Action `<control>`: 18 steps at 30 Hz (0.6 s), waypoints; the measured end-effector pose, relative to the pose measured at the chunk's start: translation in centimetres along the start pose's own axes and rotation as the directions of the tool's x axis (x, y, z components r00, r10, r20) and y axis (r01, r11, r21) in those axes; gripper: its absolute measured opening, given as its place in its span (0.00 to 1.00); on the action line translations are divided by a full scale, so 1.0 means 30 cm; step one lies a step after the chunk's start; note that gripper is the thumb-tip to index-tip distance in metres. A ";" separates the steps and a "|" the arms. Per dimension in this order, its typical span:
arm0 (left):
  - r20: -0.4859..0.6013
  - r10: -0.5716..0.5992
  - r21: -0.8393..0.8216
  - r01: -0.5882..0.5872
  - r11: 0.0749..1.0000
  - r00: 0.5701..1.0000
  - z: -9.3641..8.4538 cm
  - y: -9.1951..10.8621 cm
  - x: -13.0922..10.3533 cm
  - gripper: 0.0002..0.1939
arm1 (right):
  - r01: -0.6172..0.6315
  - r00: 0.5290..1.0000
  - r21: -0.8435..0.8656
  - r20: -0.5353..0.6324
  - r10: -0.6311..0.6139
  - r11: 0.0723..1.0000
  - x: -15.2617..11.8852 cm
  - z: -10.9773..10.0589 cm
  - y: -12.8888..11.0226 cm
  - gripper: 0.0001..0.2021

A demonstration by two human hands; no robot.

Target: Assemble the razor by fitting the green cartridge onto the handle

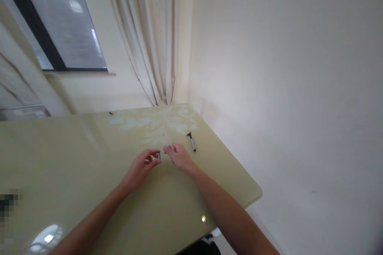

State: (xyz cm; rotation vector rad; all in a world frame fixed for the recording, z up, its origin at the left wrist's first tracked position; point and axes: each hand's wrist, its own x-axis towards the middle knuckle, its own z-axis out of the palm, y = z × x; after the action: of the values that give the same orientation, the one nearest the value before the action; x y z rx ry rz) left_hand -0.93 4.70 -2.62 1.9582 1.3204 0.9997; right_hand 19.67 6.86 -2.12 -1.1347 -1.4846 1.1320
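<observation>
My left hand (138, 170) pinches a small, flat teal piece with a dark edge (159, 155) between thumb and fingertips, upright just above the table; it is too small to name surely. Close to its right, my right hand (180, 157) has its fingers partly bent and apart, with nothing visible in them. A narrow gap separates its fingertips from the teal piece. Beyond the right hand, a razor (192, 143) with a grey and black handle lies on the table (89, 159), its dark head pointing away from me.
A small dark object (110, 113) lies at the table's far edge. The table's right edge runs beside a plain wall (284, 87). Behind the table hang a pale curtain (155, 40) and a dark-framed window (62, 20). A blurred dark patch shows at far left.
</observation>
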 end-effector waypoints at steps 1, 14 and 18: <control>-0.039 0.028 0.016 -0.028 0.999 0.999 -0.025 -0.009 -0.036 0.20 | 0.002 1.000 -0.017 0.028 -0.001 1.000 -0.015 0.024 -0.006 0.17; -0.217 0.196 0.234 -0.144 0.961 0.956 -0.019 0.047 -0.102 0.19 | -0.084 0.990 0.088 0.122 0.073 0.993 -0.102 0.098 -0.055 0.12; -0.156 0.208 0.176 -0.180 0.968 0.966 -0.035 0.060 -0.100 0.17 | -0.125 0.992 0.155 0.046 0.120 0.980 -0.089 0.089 -0.055 0.09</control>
State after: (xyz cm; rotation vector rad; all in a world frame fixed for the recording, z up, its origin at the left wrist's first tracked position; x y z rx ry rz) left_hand -1.58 1.30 -1.42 2.1981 1.3575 1.2154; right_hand 17.24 3.64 -1.25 -1.1126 -1.3417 1.3371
